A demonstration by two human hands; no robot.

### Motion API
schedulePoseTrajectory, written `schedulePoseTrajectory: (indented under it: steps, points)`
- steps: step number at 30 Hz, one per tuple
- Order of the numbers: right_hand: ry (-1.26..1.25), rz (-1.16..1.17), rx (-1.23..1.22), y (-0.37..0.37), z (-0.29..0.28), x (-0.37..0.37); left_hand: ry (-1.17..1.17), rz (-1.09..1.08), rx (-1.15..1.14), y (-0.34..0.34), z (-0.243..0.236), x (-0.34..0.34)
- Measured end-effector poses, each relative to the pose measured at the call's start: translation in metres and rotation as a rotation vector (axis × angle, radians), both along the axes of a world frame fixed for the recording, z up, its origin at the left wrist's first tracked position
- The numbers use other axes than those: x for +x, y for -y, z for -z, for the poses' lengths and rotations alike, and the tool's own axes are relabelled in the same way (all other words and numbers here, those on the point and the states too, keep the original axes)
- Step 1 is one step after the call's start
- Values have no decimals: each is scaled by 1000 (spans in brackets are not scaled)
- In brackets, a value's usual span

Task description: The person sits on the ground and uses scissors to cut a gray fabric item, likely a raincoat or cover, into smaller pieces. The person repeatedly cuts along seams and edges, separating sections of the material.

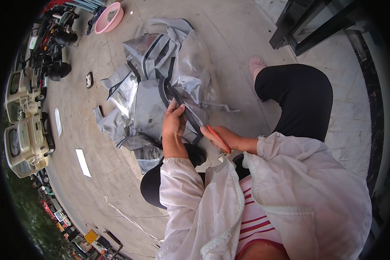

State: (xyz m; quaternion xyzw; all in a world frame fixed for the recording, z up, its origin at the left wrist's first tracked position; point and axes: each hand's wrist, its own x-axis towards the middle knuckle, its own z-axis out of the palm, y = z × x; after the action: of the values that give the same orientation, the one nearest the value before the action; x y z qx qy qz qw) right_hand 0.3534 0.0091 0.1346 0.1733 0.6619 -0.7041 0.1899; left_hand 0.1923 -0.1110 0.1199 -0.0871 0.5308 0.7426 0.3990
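A large cover of grey fabric (147, 102) and clear plastic sheet lies crumpled in front of me, with dark strips along its edges. My left hand (174, 121) is closed on one dark edge strip (180, 102), thumb on top. Close by on the right, my right hand (227, 138) grips an orange-handled tool (219, 139) beside the lower part of that strip. Its working end is hidden, so I cannot make out its kind. Clear plastic (197, 65) spreads loosely beyond both hands.
A pink basin (109, 18) stands at the far left on the concrete ground (104, 130). Two beige vehicles (28, 145) and some motorbikes (58, 56) line the left side. A black metal frame (303, 26) rises at the far right. A white strip (83, 163) lies left of the cover.
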Motion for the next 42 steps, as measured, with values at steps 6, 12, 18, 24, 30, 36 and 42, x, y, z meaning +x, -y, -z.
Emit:
schedulePoseTrajectory:
  steps: [6,12,18,24,30,36,42]
  points:
    - [23,61,-88,9,6,2,4,-5,-146,0,-2,4]
    - [194,96,-326,10,14,4,24,22,-47,-8,-5,10]
    - [90,163,-178,14,13,2,51,-21,9,-6,-8,12]
    - [171,124,-330,6,1,-5,53,51,60,1,-3,12]
    - [160,130,-299,4,-6,-6,79,41,145,-4,-12,18]
    - [103,187,-491,4,-16,-9,85,55,156,-6,-17,19]
    - [197,250,-847,-2,-7,-18,66,99,157,-7,-15,23]
